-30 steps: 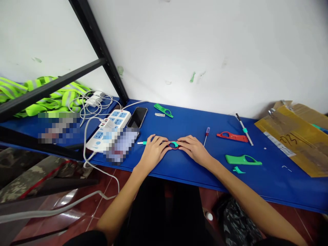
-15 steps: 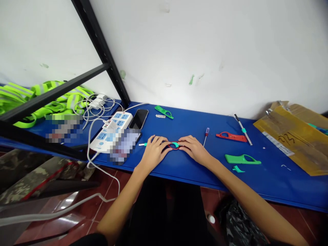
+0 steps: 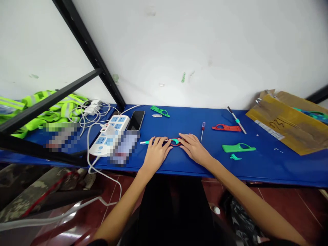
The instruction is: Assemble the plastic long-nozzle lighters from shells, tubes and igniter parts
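A red lighter casing (image 3: 175,144) with a green trigger (image 3: 176,141) lies low over the blue table; a thin rod with a green sleeve and metal tip (image 3: 145,142) sticks out to its left. My left hand (image 3: 156,154) is closed over the left part, fingers on top and thumb at the near side. At the other end my right hand (image 3: 192,147) grips the casing, its fingers bent over it. The fingers hide much of the piece. Just right of my right hand lies a screwdriver (image 3: 203,130) with a purple handle.
At right lie a red casing half (image 3: 228,128), a rod with a green sleeve (image 3: 237,120), a green casing (image 3: 238,148), a small green trigger (image 3: 235,157) and a cardboard box (image 3: 289,123). At left are a phone (image 3: 136,120), a power strip (image 3: 109,136) and another green casing half (image 3: 160,111).
The camera view has shifted slightly. More of the green-sleeved rod shows left of my left hand; both hands stay on the lighter casing, and the loose parts lie as before.
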Motion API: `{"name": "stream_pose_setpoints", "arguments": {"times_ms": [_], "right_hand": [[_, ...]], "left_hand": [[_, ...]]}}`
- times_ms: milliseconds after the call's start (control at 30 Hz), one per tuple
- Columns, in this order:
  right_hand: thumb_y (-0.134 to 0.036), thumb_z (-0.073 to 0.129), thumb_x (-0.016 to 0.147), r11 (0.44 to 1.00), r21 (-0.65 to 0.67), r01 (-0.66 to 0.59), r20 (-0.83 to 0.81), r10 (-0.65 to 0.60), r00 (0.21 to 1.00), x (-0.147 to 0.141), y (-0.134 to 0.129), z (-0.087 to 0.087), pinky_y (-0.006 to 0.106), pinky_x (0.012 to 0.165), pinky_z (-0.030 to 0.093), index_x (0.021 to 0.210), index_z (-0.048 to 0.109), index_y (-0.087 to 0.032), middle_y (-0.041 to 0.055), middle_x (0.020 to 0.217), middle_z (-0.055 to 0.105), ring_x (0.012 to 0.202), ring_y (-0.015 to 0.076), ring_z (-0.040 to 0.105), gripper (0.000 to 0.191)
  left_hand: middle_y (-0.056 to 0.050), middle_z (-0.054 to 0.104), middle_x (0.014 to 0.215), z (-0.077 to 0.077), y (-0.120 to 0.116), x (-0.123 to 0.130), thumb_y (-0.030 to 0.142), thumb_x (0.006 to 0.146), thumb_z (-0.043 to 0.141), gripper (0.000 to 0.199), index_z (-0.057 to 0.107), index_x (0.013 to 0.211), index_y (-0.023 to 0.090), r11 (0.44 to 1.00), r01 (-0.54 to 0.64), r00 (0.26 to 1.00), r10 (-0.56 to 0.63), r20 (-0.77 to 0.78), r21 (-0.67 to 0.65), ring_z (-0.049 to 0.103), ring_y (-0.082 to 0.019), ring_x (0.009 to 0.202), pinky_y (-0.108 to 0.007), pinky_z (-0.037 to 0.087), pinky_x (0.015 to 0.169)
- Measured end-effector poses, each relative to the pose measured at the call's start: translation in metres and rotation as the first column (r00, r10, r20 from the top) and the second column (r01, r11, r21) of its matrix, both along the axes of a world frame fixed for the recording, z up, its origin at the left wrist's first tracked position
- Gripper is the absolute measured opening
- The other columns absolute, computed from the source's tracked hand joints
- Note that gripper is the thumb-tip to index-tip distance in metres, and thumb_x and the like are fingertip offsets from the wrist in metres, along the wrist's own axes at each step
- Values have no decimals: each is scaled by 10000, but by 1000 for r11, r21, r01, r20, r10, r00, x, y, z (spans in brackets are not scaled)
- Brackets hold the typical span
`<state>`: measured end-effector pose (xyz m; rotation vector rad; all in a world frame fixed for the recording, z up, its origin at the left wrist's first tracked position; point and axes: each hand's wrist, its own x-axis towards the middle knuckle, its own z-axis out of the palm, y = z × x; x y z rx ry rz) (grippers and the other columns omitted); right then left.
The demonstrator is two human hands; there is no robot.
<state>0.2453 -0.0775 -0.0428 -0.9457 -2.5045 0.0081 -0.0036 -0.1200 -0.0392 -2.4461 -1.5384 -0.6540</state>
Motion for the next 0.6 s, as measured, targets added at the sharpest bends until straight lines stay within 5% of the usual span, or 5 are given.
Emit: {"name": "stream_pose_setpoints", "arguments": {"times_ms": [167,333,467,600], "right_hand": [[-301,493,1150,958,136,251,-65,-244,967,20,-20,8,626,1259,454,1631,557,-154,209,1666,571,1507,348,582,507],[-271,521,1107,880,101,463,-113,-452,885,114,-33,24,659,1089,562,1457,733,-203,186,1448,748,1282,395,725,415],[-198,518,1051,947,-105,304,75,-297,952,193,-26,42,606,1100,596,1342,820,-225,140,1428,771,1284,355,747,420],[-226,643,981,926,-304,225,198,-170,965,228,-6,56,565,1136,593,1337,833,-259,96,1430,778,1296,341,751,405]], "left_hand": [[-131,749,1386,-5,3,-3,390,1124,587,367,716,1413,205,1000,18,998,-18,58,2,661,-331,1262,-540,483,1147],[-152,731,1422,-9,3,-5,401,1132,564,464,597,1551,204,999,33,993,-32,118,-5,644,-337,1303,-539,472,1163],[-174,708,1472,-8,2,-6,425,1135,549,505,543,1582,190,1000,12,986,-9,167,-15,641,-354,1343,-562,420,1216],[-174,708,1476,-7,2,-9,419,1133,548,475,556,1554,200,1000,-8,967,15,256,-29,642,-352,1361,-559,431,1208]]}}
